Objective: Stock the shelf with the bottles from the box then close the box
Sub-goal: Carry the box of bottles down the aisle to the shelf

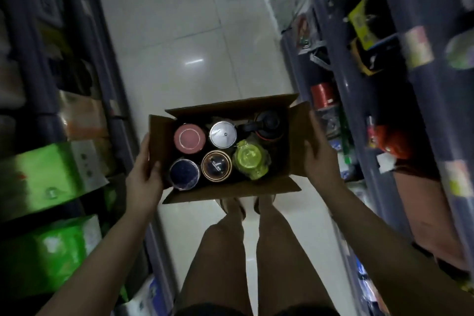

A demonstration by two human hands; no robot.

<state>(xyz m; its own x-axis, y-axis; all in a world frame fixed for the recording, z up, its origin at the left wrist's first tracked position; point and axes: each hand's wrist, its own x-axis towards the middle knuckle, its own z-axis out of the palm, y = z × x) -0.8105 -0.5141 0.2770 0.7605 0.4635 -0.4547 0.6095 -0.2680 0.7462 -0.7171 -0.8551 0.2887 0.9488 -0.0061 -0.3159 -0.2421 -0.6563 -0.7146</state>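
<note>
White floor tiles [200, 41] run down a narrow aisle, with dark shelving on the left [33, 100] and on the right [384, 72], both packed with blurred goods. You stand between them, looking straight down past your legs.

You hold the box [232, 188] out in front of you, above your feet, all four flaps standing open. Your left hand [143, 174] grips its left end, thumb over the flap and fingers wrapped underneath out of sight. Your right hand [319, 154] clamps the right end, palm flat against the flap; its fingertips are hidden too.

Six bottles stand upright inside, caps up, packed close in two rows. Far row, left to right: pink [189, 139], silver [222, 134], black with a handle [265, 123]. Near row: dark blue [184, 174], a black cap with a gold ring [216, 165], lime green [251, 161].

By the look of it you are at the very start: nothing has come out yet, and you are only carrying the load. Both hands are taken up, so the next move calls for resting the box on the floor or a free ledge, which frees one hand to lift a bottle. Which shelf has room is not clear from here.
</note>
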